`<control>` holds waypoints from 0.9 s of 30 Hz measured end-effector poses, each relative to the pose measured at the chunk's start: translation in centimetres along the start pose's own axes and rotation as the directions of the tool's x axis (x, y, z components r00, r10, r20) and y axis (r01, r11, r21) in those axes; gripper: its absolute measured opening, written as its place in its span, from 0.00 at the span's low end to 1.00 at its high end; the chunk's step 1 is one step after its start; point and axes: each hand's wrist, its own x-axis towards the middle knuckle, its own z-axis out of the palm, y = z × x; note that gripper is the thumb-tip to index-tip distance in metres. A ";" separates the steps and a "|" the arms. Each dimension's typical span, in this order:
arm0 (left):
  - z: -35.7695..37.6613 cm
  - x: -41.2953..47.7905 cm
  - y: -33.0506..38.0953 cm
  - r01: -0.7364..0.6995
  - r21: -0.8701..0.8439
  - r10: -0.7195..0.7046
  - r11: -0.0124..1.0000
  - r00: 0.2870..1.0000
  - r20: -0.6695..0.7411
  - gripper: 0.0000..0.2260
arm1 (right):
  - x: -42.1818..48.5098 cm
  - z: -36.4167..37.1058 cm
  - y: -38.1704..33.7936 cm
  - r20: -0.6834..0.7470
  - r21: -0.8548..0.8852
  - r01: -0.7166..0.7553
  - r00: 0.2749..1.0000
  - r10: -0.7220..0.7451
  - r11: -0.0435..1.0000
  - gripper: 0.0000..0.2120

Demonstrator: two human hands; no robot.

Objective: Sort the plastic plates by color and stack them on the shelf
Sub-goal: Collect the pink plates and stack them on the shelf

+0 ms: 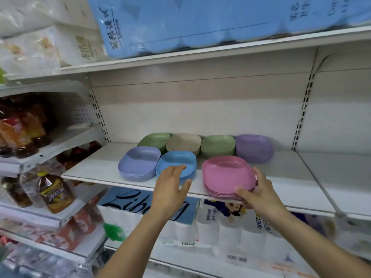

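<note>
Holding the stack of pink plates point(226, 173) at its front right corner with the right hand point(259, 195), thumb along the front edge, fingers point(259, 175) curled round the side. Hovering the left hand point(170, 185) at the front rim of the blue plates point(176, 161), fingers straight, gripping nothing. Both stacks in the front row of the white shelf point(96, 173), beside lavender plates point(138, 161).

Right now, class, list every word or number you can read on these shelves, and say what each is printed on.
"Libo": blue tissue pack on the shelf below; the word's end is hidden.
"2500": white paper-roll pack.
Too blurred to read: the Chinese print on the top-shelf blue pack, the bottle label, the shelf-edge price tag.
</note>
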 end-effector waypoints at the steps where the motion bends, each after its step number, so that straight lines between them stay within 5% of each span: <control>1: 0.2 0.3 -0.4 -0.014 0.021 0.013 1.000 1.000 0.011 0.21 | 0.0 0.0 0.2 0.007 -0.074 0.041 0.999 -0.041 0.996 0.41; 8: 1.3 1.0 -0.9 -0.034 -0.045 0.034 0.998 0.999 0.001 0.18 | 0.0 1.0 -0.1 -0.014 -0.277 0.042 0.999 -0.048 0.960 0.22; 12: 2.5 0.2 1.9 0.028 -0.195 -0.019 0.980 0.998 0.052 0.17 | 1.0 1.0 -0.8 -0.149 -0.173 -0.020 0.989 -0.006 0.985 0.18; 17: 3.7 1.2 3.5 0.160 -0.308 -0.100 0.938 0.975 0.201 0.14 | 2.3 0.9 -1.4 -0.087 0.009 -0.204 0.975 0.204 0.979 0.18; 27: 2.5 2.3 3.2 0.149 -0.436 -0.081 0.888 0.982 0.172 0.13 | 2.5 1.2 -2.0 -0.122 0.130 -0.189 0.971 0.205 0.973 0.14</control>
